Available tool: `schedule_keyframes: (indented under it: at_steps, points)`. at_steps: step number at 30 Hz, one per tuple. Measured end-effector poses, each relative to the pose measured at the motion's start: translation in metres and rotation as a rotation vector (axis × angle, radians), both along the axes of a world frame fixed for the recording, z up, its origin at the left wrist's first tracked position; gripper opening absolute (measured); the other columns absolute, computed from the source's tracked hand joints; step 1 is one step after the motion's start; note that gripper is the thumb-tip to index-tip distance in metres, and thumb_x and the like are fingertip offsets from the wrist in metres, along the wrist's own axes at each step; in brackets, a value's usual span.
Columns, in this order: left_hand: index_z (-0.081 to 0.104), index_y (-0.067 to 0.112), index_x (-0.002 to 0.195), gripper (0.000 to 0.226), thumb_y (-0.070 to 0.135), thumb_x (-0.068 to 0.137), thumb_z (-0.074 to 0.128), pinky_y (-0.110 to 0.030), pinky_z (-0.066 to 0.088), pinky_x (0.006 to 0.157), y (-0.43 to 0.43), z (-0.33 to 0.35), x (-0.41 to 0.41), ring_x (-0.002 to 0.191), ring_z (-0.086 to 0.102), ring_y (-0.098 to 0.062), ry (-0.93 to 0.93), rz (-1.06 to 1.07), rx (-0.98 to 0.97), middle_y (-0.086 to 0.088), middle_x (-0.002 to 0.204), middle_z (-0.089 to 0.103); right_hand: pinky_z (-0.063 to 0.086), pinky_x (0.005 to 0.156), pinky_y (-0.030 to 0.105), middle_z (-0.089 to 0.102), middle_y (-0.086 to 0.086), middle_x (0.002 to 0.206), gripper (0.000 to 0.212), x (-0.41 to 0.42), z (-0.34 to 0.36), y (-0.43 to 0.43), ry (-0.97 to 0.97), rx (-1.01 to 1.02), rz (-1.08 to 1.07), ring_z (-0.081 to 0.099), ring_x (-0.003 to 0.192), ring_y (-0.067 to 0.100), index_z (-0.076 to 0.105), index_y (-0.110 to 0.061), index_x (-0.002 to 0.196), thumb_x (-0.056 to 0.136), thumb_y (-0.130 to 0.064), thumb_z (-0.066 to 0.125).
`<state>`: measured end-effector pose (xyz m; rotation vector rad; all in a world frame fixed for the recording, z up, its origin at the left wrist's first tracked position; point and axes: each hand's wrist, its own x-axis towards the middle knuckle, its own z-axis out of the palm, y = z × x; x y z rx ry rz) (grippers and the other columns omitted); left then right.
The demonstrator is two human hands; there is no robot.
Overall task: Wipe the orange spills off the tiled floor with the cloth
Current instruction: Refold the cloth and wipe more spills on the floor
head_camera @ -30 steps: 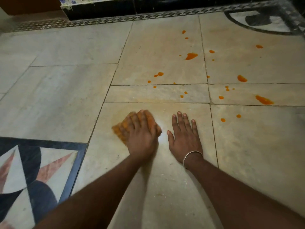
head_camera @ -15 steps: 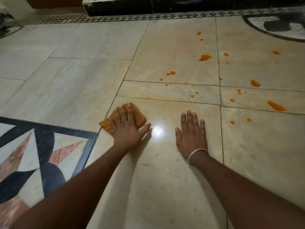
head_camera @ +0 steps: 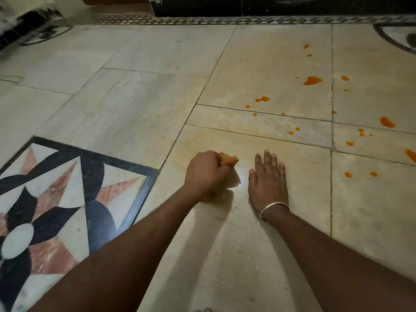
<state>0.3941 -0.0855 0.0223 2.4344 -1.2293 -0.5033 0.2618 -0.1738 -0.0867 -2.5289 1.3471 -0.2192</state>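
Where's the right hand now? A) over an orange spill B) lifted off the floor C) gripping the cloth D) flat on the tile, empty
D: the right hand lies palm down with fingers spread on the tile, holding nothing; the cloth is bunched in the left hand, and the spills lie farther ahead and to the right.

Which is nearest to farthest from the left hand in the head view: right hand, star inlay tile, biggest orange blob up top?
From the left hand, which is closed on the cloth:
1. Right hand, flat on the floor just to its right.
2. Star inlay tile, to its left.
3. Biggest orange blob, far ahead and right.
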Motion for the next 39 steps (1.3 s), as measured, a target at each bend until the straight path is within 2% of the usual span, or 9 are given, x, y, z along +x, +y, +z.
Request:
schedule_keyframes:
  at_steps: [8,10,14,18,23,29,34,36,39]
  points:
    - [0.068,0.005,0.113,0.031,0.030,0.101,0.054,-0.028,0.051,0.062,0.001,0.003,0.072,0.092,0.069,-0.027,0.470,0.516,-0.289,-0.011,0.101,0.071,-0.001,0.125,0.045,0.003,0.010,0.167,0.063,0.017,0.014,0.003,-0.074,-0.012,0.039,-0.002,0.154,0.025,0.015,-0.015,0.159,0.102,-0.040,0.016]
    - [0.055,0.008,0.140,0.048,0.039,0.104,0.049,-0.043,0.055,0.087,0.011,-0.019,0.078,0.114,0.063,-0.032,0.289,0.516,-0.160,-0.017,0.134,0.063,-0.003,0.125,0.046,-0.006,0.010,0.167,0.062,0.024,0.014,0.003,-0.014,-0.009,0.071,-0.008,0.154,0.025,0.006,-0.016,0.159,0.104,-0.040,0.020]
    - [0.006,0.030,0.165,0.068,0.054,0.108,0.032,-0.064,0.005,0.123,0.014,-0.070,0.053,0.160,0.003,-0.032,-0.105,0.102,0.038,-0.008,0.174,0.001,-0.006,0.123,0.048,-0.015,0.008,0.166,0.063,0.027,0.003,0.006,0.129,-0.003,0.151,-0.015,0.153,0.024,-0.008,-0.021,0.159,0.104,-0.047,0.009]
    - [-0.013,0.041,0.162,0.067,0.062,0.107,0.019,-0.068,-0.007,0.121,0.003,-0.097,0.054,0.158,-0.021,-0.031,-0.220,-0.067,0.187,-0.001,0.172,-0.022,-0.005,0.123,0.049,-0.011,0.008,0.167,0.070,0.024,-0.005,0.006,0.156,-0.037,0.167,-0.010,0.154,0.024,-0.005,-0.022,0.159,0.096,-0.052,-0.003]
    - [-0.009,0.031,0.165,0.067,0.058,0.109,0.016,-0.070,-0.007,0.122,0.025,-0.082,0.084,0.158,-0.018,-0.038,-0.141,0.174,0.178,-0.013,0.172,-0.018,-0.006,0.124,0.047,-0.008,0.008,0.167,0.071,0.023,-0.005,0.007,0.142,-0.035,0.172,-0.008,0.154,0.024,-0.002,-0.021,0.159,0.096,-0.052,0.000]
    - [0.002,0.008,0.165,0.070,0.029,0.111,0.040,-0.068,0.036,0.114,0.041,-0.058,0.039,0.149,0.022,-0.059,-0.205,0.269,0.427,-0.039,0.164,0.010,-0.010,0.123,0.045,-0.017,0.007,0.165,0.065,0.023,0.002,0.007,0.185,0.016,0.179,-0.014,0.153,0.022,-0.011,-0.022,0.158,0.099,-0.050,-0.002]
    - [0.052,0.005,0.143,0.042,0.012,0.102,0.058,-0.046,0.063,0.089,0.028,-0.055,-0.016,0.112,0.070,-0.035,-0.271,0.111,0.553,-0.022,0.130,0.066,-0.006,0.124,0.041,-0.004,0.004,0.168,0.057,0.023,0.025,0.002,0.072,0.214,0.178,-0.007,0.154,0.019,0.010,-0.021,0.159,0.107,-0.041,0.019]
    - [0.067,0.007,0.116,0.023,0.024,0.101,0.062,-0.036,0.060,0.084,0.012,-0.033,-0.020,0.096,0.070,-0.025,-0.135,-0.014,0.499,-0.011,0.107,0.070,0.006,0.124,0.036,0.021,0.004,0.165,0.050,0.019,0.039,-0.005,-0.150,0.333,0.121,0.014,0.153,0.019,0.033,-0.017,0.154,0.108,-0.035,0.028]
    - [0.073,0.003,0.102,0.037,0.038,0.101,0.063,-0.039,0.059,0.079,-0.009,0.011,-0.002,0.080,0.067,-0.023,0.518,0.045,0.269,-0.013,0.091,0.071,0.042,0.101,0.031,0.059,0.011,0.140,0.039,0.008,0.066,-0.022,-0.557,0.644,-0.136,0.056,0.124,0.026,0.061,-0.012,0.133,0.106,-0.031,0.041]
